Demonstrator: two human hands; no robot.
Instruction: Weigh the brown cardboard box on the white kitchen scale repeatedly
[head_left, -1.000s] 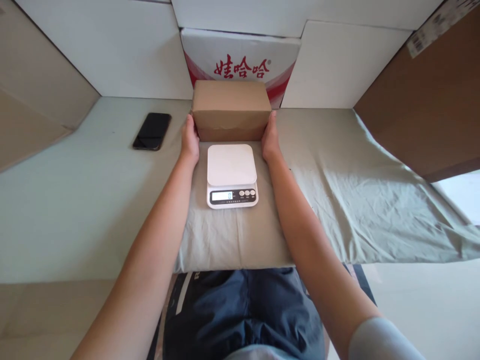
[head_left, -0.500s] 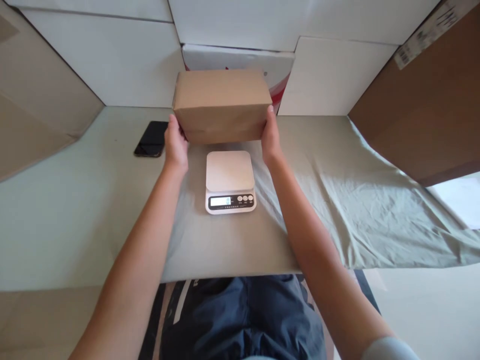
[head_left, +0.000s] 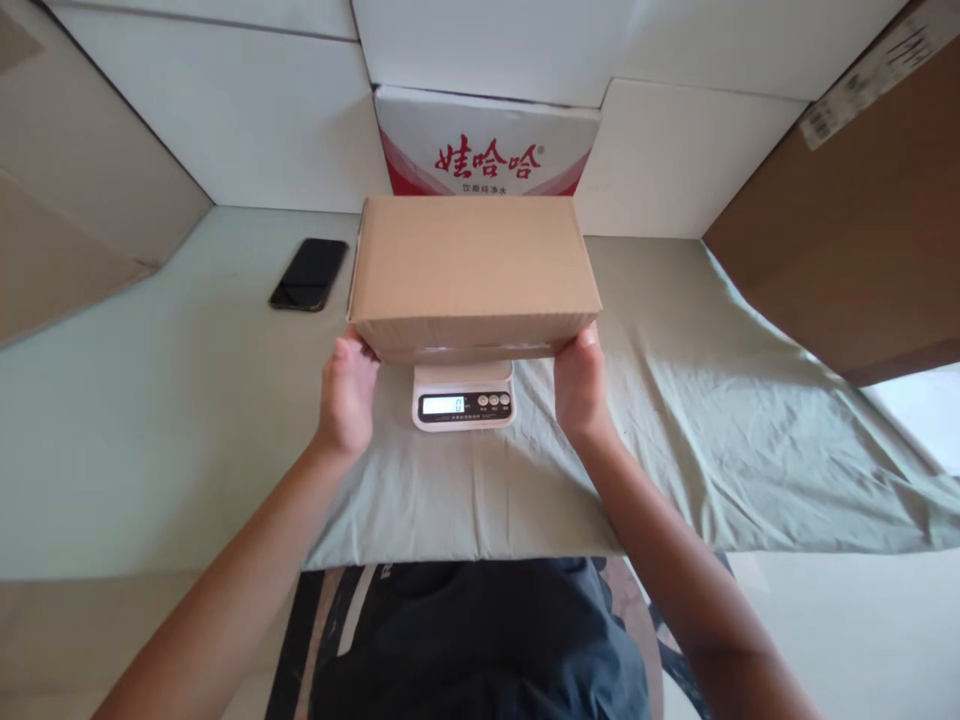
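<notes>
Two hands, left hand (head_left: 346, 392) and right hand (head_left: 579, 386), gripping the near bottom corners of a brown cardboard box (head_left: 471, 272), box held level above a white kitchen scale (head_left: 463, 395), display reading zero, green cloth (head_left: 675, 400) beneath, black phone (head_left: 309, 274) lying well to the left on the worktop (head_left: 135, 400).

White wall panels (head_left: 225, 110) behind a green-sheeted surface (head_left: 750, 400).
</notes>
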